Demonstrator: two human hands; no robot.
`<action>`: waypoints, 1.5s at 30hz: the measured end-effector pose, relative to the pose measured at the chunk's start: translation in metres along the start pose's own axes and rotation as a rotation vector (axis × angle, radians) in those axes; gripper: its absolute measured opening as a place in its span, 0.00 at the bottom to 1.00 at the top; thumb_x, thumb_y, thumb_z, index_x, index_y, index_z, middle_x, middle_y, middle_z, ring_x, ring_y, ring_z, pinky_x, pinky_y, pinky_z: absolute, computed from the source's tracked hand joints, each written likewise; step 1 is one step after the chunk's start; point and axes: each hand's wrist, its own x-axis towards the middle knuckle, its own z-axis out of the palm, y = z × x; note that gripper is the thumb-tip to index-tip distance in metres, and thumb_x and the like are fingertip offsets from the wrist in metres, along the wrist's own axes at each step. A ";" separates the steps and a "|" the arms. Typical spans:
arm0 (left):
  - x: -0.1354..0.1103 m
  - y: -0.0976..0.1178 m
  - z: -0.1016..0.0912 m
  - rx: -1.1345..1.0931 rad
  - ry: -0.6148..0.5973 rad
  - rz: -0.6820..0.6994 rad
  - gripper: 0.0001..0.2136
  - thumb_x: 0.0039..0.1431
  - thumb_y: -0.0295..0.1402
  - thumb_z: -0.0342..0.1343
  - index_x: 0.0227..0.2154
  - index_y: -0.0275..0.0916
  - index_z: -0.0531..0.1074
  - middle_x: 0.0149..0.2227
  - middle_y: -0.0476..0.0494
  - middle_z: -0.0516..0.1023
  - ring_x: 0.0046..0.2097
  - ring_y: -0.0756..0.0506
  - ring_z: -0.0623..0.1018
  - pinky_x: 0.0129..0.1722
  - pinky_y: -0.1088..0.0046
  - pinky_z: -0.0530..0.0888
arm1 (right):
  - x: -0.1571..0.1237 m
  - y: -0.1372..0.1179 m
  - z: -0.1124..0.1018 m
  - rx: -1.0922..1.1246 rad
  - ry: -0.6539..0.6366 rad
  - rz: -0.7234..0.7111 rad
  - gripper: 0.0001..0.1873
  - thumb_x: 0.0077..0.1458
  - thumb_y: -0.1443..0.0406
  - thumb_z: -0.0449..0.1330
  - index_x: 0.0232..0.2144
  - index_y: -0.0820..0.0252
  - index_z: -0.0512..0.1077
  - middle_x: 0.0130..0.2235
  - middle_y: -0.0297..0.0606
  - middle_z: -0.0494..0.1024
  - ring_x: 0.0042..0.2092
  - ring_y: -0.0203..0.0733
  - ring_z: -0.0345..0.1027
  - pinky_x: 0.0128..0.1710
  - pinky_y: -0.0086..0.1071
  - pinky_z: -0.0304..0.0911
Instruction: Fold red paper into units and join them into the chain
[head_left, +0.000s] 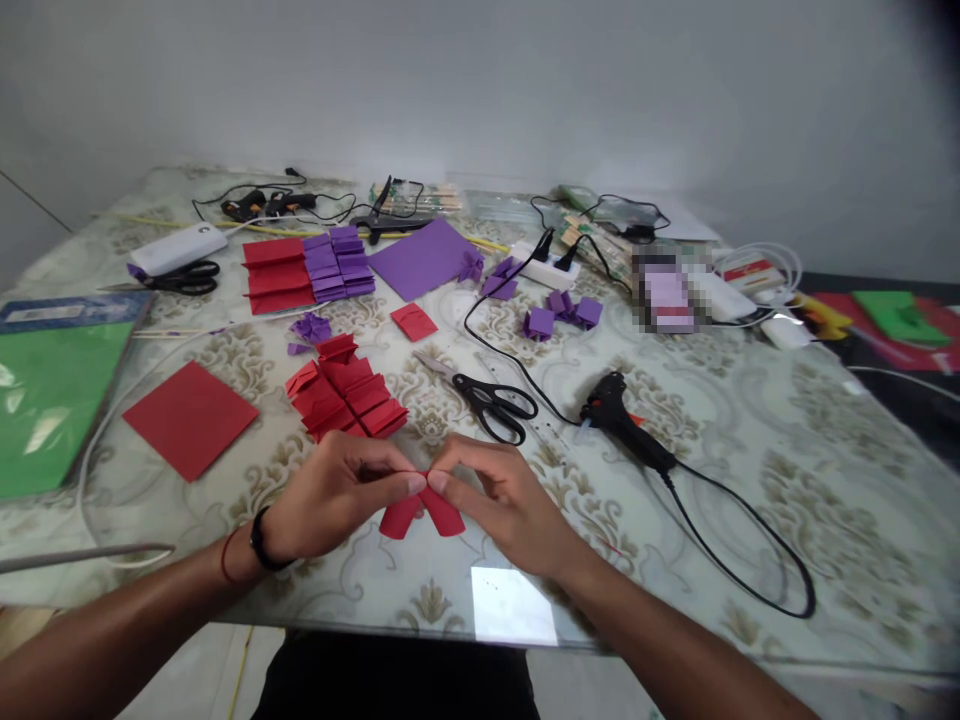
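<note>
Near the table's front edge, a small piece of red paper [445, 512] is pinched between my two hands, its two flaps spreading downward. My left hand [349, 490] grips its upper left side between thumb and forefinger. From the other side my right hand [499, 495] pinches it the same way, the thumbs almost touching. Just beyond my left hand lie folded red paper pieces [349, 392] in a cluster. Black-handled scissors [491, 400] rest partly open beyond my right hand. To the left is a flat red paper square [191, 420].
A black glue gun [626, 425] with a looping cord lies at right. Behind are a white power strip [546, 265], purple folded pieces [538, 323], a purple sheet [424, 258] and a second pair of scissors [187, 278]. A green paper pack [64, 400] lies at the left edge.
</note>
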 end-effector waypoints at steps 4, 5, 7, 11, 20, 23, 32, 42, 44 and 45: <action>0.000 0.002 -0.002 -0.021 0.018 -0.012 0.12 0.63 0.36 0.63 0.26 0.34 0.81 0.21 0.48 0.76 0.24 0.51 0.71 0.26 0.75 0.66 | 0.001 0.000 0.001 0.006 -0.002 0.029 0.14 0.65 0.61 0.60 0.27 0.57 0.74 0.27 0.32 0.75 0.32 0.38 0.67 0.34 0.32 0.61; 0.000 0.002 -0.002 -0.012 0.018 -0.011 0.12 0.63 0.36 0.63 0.26 0.34 0.81 0.21 0.49 0.76 0.24 0.51 0.71 0.25 0.75 0.65 | 0.001 0.001 0.002 0.012 -0.004 0.047 0.14 0.65 0.60 0.60 0.27 0.57 0.74 0.27 0.32 0.75 0.31 0.38 0.67 0.34 0.31 0.61; 0.000 0.002 -0.002 0.005 0.019 -0.007 0.13 0.65 0.37 0.62 0.28 0.34 0.80 0.22 0.48 0.76 0.25 0.51 0.71 0.25 0.76 0.65 | 0.001 0.002 0.002 0.025 -0.017 0.079 0.14 0.65 0.59 0.61 0.28 0.57 0.74 0.27 0.31 0.75 0.31 0.37 0.67 0.34 0.31 0.62; 0.001 0.000 0.001 0.010 0.009 -0.007 0.16 0.67 0.42 0.60 0.32 0.33 0.78 0.25 0.46 0.77 0.27 0.50 0.73 0.26 0.75 0.67 | 0.000 0.003 0.003 0.018 -0.038 0.095 0.15 0.64 0.59 0.63 0.26 0.58 0.73 0.27 0.30 0.75 0.31 0.36 0.68 0.35 0.30 0.62; 0.004 0.001 0.002 -0.170 -0.162 -0.014 0.15 0.69 0.44 0.60 0.37 0.35 0.75 0.34 0.40 0.84 0.37 0.45 0.84 0.36 0.72 0.78 | -0.001 0.001 0.003 0.079 -0.015 0.052 0.12 0.65 0.64 0.61 0.28 0.58 0.74 0.28 0.31 0.78 0.31 0.37 0.69 0.35 0.30 0.63; 0.004 0.003 0.003 -0.161 -0.143 0.001 0.12 0.70 0.40 0.59 0.37 0.35 0.76 0.33 0.41 0.84 0.37 0.45 0.85 0.38 0.70 0.80 | -0.001 0.001 0.002 0.118 -0.039 0.048 0.13 0.67 0.61 0.61 0.29 0.57 0.73 0.29 0.32 0.79 0.33 0.38 0.71 0.38 0.32 0.65; -0.001 0.006 0.003 0.138 -0.112 0.116 0.10 0.71 0.34 0.56 0.34 0.37 0.79 0.30 0.45 0.85 0.32 0.49 0.81 0.31 0.76 0.72 | -0.002 0.006 -0.001 0.052 0.037 -0.054 0.12 0.68 0.61 0.59 0.31 0.57 0.75 0.31 0.33 0.77 0.35 0.39 0.70 0.37 0.33 0.65; 0.004 -0.009 0.006 0.033 0.240 0.224 0.09 0.65 0.34 0.65 0.42 0.41 0.70 0.36 0.48 0.81 0.38 0.46 0.82 0.38 0.72 0.77 | -0.004 0.006 -0.001 0.070 0.164 -0.070 0.10 0.67 0.59 0.62 0.48 0.54 0.78 0.44 0.38 0.83 0.44 0.43 0.78 0.46 0.35 0.72; 0.005 -0.009 0.004 0.059 0.225 0.273 0.05 0.67 0.33 0.63 0.40 0.41 0.72 0.40 0.46 0.79 0.41 0.46 0.81 0.41 0.72 0.77 | -0.005 0.006 -0.002 0.097 0.145 -0.087 0.13 0.68 0.60 0.61 0.52 0.52 0.78 0.48 0.39 0.84 0.48 0.44 0.79 0.49 0.37 0.73; 0.005 -0.009 0.003 0.101 0.222 0.302 0.04 0.67 0.33 0.63 0.39 0.40 0.73 0.42 0.45 0.79 0.43 0.46 0.81 0.44 0.71 0.77 | -0.005 0.007 -0.003 0.087 0.139 -0.095 0.13 0.68 0.60 0.60 0.52 0.51 0.78 0.49 0.39 0.84 0.48 0.44 0.79 0.50 0.37 0.74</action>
